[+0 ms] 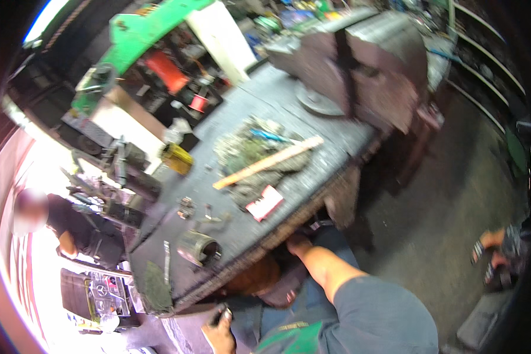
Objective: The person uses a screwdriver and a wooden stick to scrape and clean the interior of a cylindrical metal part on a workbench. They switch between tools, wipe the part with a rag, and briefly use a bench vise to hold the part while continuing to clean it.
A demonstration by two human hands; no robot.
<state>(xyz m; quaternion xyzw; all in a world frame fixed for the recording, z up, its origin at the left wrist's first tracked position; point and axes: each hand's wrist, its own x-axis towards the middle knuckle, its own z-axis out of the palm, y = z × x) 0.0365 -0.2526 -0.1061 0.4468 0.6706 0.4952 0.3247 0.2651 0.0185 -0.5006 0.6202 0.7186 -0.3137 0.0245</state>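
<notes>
Low in the picture, beside the near edge of the workbench (330, 171), my left hand (220, 335) is closed around a small dark object (219, 312) whose kind I cannot make out. My right hand (299, 243) reaches in at the underside of the bench's edge; its fingers are hidden in shadow. Nearest to it on the bench top lies a small pink and white packet (265, 203). A hollow metal cylinder (196, 248) rests on its side near the edge, with a slim metal wrench (167, 262) to its left.
A big bench vise (371, 65) stands at the far right corner. A wooden stick (271, 161) and a blue-handled tool (271, 136) lie on grey rags (236, 147). A yellow can (177, 158) stands at the left edge. Another person (88, 227) is at the left; someone's feet (484, 256) show at right.
</notes>
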